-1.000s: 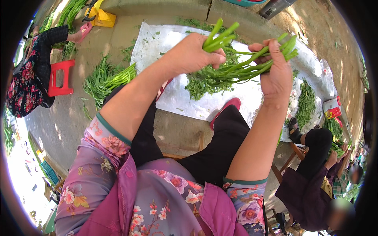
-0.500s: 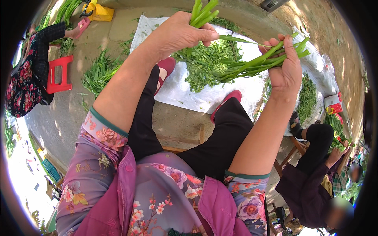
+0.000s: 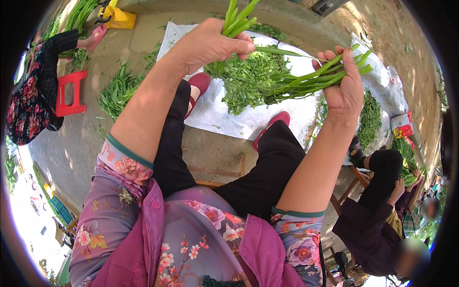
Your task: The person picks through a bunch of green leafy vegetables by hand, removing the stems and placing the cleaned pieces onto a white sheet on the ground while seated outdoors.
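Note:
My left hand (image 3: 208, 45) is closed around a few thick green vegetable stalks (image 3: 237, 21) that stick up above the fist. Between its thumb and finger it also pinches one end of a long thin green leaf (image 3: 279, 51), which stretches across to my right hand (image 3: 348, 88). The right hand grips a bunch of leafy green stems (image 3: 303, 86), cut ends to the right and leafy tips pointing left. Both hands are raised over a white sheet (image 3: 217, 117) on the ground, where a heap of loose green leaves (image 3: 253, 81) lies.
More greens (image 3: 119, 93) are piled on the ground at left, near a red plastic stool (image 3: 71, 93) and a seated person (image 3: 31, 110). Another person (image 3: 366, 229) sits at right, handling greens beside a second leaf heap (image 3: 370, 119). A yellow bag (image 3: 122, 19) lies at far left.
Both hands have shifted slightly left in the picture, along with the whole scene. The grips and the leaf stretched between them look the same.

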Demonstrator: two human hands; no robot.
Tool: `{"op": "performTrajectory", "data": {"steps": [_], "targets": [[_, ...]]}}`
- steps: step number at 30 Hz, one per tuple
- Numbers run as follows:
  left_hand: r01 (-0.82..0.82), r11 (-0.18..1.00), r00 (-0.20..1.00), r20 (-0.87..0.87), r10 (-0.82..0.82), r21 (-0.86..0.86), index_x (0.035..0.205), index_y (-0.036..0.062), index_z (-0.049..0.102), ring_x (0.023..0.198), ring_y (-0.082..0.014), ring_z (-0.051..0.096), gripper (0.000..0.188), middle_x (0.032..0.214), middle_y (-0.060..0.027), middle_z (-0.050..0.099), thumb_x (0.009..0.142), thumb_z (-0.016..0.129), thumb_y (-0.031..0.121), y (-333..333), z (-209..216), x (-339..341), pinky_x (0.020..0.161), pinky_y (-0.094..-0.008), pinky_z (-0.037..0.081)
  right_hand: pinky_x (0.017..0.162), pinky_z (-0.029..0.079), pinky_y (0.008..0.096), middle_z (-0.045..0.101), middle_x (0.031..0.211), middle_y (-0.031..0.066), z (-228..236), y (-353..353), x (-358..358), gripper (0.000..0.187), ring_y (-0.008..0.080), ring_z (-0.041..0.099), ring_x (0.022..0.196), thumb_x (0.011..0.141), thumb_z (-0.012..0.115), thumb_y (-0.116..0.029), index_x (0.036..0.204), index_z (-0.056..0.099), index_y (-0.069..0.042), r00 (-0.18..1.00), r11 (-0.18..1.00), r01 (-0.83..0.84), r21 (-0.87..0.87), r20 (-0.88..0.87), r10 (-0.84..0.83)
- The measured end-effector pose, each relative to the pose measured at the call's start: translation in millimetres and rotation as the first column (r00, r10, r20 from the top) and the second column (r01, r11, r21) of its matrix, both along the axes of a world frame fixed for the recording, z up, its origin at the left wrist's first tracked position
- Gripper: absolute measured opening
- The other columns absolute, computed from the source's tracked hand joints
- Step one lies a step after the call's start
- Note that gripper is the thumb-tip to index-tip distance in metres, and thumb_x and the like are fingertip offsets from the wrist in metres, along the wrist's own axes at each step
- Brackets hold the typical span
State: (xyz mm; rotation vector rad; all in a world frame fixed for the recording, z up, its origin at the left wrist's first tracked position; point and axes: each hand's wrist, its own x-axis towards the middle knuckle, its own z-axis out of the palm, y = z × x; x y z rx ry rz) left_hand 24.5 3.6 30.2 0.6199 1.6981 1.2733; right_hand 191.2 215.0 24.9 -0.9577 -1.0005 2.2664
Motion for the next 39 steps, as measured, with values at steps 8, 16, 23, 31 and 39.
{"op": "performTrajectory", "data": {"steps": [8,16,23,31,39], "targets": [[-0.01,0.998,0.999,-0.035,0.007,-0.067,0.091,0.0067,0.065,0.053,-0.0026,0.039,0.023,0.072,0.0015,0.061,0.079,0.07,0.026,0.7,2.7,0.3,0.049,-0.0185,0.03,0.072,0.052,0.045,0.063,0.083,0.015,-0.1,3.9,2.7,0.029,0.0298,0.062,0.077,0.088,0.059,-0.027,0.099,0.054,0.0,1.0,1.0,-0.004,-0.004,-0.007,0.004],[-0.09,0.994,0.969,-0.236,0.074,-0.055,0.099,0.0061,0.065,0.062,-0.0026,0.043,0.025,0.08,0.0029,0.061,0.08,0.069,0.022,-2.3,-13.2,-5.5,0.055,-0.0183,0.034,0.072,0.052,0.0456,0.062,0.084,0.0137,3.2,5.2,5.4,0.028,0.0289,0.061,0.078,0.09,0.057,-0.027,0.099,0.054,-0.001,0.999,0.998,0.049,-0.033,0.014,-0.049],[-0.049,0.998,0.998,0.042,0.048,0.025,0.104,0.001,0.06,0.08,-0.0083,0.053,0.031,0.084,-0.0002,0.059,0.079,0.068,0.017,-1.6,-4.7,-3.3,0.074,-0.0227,0.041,0.072,0.051,0.0428,0.06,0.076,0.0092,4.3,4.9,8.2,0.028,0.0241,0.059,0.071,0.09,0.057,-0.027,0.1,0.053,-0.001,1.0,0.999,-0.005,-0.046,-0.019,0.004],[-0.002,0.975,0.916,0.392,-0.088,0.224,0.116,0.0013,0.05,0.094,-0.0116,0.052,0.041,0.101,-0.004,0.056,0.078,0.064,0.008,10.0,-13.2,8.0,0.086,-0.0255,0.04,0.053,0.039,0.0259,0.045,0.062,-0.0002,12.6,-11.7,-1.6,0.037,0.0112,0.045,0.055,0.083,0.068,-0.025,0.102,0.054,0.004,0.987,0.976,-0.153,0.152,-0.017,0.158],[-0.039,0.974,0.888,0.455,-0.068,0.221,0.119,-0.0004,0.048,0.089,-0.0125,0.053,0.04,0.101,-0.0058,0.056,0.08,0.055,0.003,21.9,-8.7,22.1,0.087,-0.0269,0.04,0.046,0.034,0.0223,0.052,0.058,0.0007,13.6,-39.8,-17.7,0.023,0.0081,0.045,0.049,0.078,0.071,-0.018,0.086,0.064,0.003,0.947,0.913,-0.295,0.282,0.211,0.241]]}}
